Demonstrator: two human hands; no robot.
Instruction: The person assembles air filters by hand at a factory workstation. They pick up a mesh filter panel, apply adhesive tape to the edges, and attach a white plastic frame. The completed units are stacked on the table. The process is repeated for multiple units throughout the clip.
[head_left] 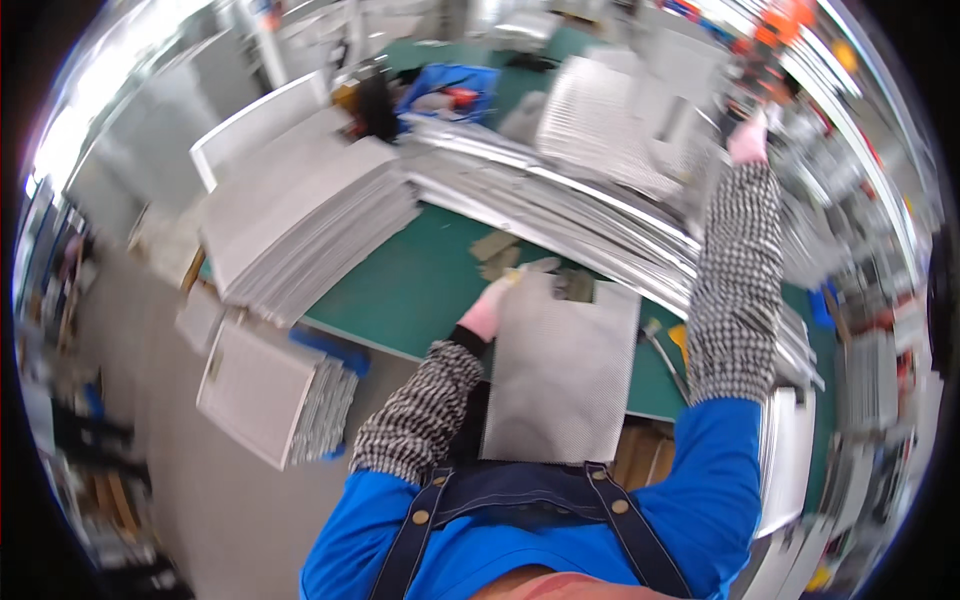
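Observation:
My left hand [487, 306], in a pink glove with a checkered sleeve cover, grips the upper left edge of a grey metal mesh panel [560, 372] that lies on the green workbench [420, 285] and overhangs its front edge. My right hand [748, 142], gloved the same way, is stretched far up to the right, among stacked mesh sheets and shelving [800, 170]. The blur hides whether its fingers hold anything.
A tall stack of grey panels [300, 225] sits on the bench's left. Long shiny metal strips [560, 205] run diagonally across the bench. More framed mesh panels [270, 390] are piled on the floor to the left. A blue bin [450, 90] stands at the back.

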